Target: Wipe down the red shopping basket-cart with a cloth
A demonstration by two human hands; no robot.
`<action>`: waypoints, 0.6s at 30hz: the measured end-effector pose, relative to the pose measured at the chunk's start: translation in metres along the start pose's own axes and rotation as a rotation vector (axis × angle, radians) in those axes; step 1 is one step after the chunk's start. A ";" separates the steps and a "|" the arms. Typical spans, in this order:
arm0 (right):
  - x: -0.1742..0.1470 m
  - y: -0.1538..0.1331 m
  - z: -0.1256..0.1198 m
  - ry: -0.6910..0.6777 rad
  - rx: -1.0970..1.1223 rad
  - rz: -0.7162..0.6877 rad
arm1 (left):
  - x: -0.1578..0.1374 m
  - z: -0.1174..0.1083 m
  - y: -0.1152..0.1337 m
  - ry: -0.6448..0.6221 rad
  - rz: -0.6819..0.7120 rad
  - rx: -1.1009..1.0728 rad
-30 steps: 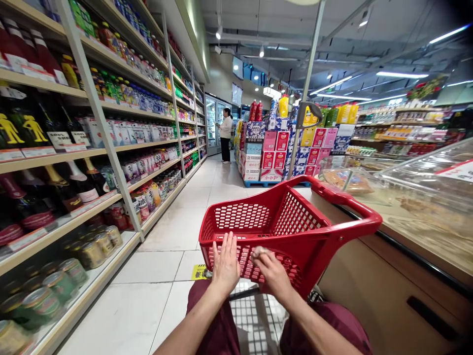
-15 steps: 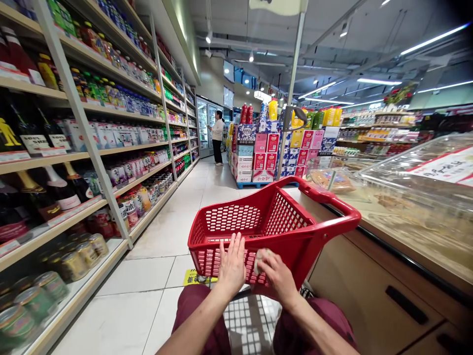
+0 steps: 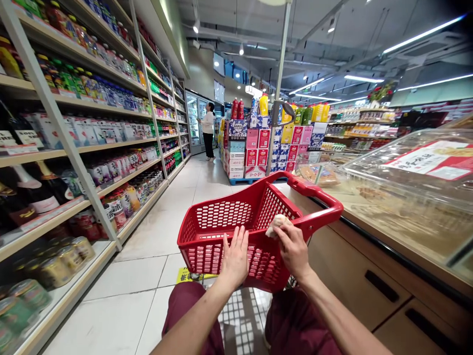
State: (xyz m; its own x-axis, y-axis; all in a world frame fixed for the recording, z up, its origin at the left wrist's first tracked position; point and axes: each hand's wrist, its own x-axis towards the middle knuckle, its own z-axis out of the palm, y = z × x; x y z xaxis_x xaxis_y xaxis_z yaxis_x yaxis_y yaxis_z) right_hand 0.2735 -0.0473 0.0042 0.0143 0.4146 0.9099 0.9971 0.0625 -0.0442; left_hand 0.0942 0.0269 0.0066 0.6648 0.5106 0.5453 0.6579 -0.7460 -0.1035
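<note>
A red plastic shopping cart with perforated sides stands in front of my knees, its handle toward the right. My left hand lies flat against the near side of the basket, fingers stretched and a little apart, holding nothing. Between the fingers of my right hand is a crumpled whitish cloth. That cloth touches the upper near side of the cart, close to where the handle joins. The palm side of both hands is hidden.
Drink shelves run along the left. A display counter with clear covers stands close on the right. Ahead are stacked drink boxes and a person standing by glass-door fridges. A yellow floor sign lies beneath the cart.
My right hand has moved up and to the right with the cloth, from the basket's lower side to near its rim. The left hand stays flat on the basket. The view has shifted slightly.
</note>
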 end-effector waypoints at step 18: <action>-0.015 0.037 -0.038 -0.144 -0.007 -0.017 | 0.016 0.004 0.023 -0.028 0.064 -0.042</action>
State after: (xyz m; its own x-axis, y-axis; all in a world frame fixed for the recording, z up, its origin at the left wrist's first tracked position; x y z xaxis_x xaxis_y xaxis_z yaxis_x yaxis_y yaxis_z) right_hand 0.3128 -0.0855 0.0048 -0.0131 0.5396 0.8418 0.9976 0.0645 -0.0258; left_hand 0.1216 0.0196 0.0094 0.7153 0.4727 0.5147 0.5986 -0.7945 -0.1022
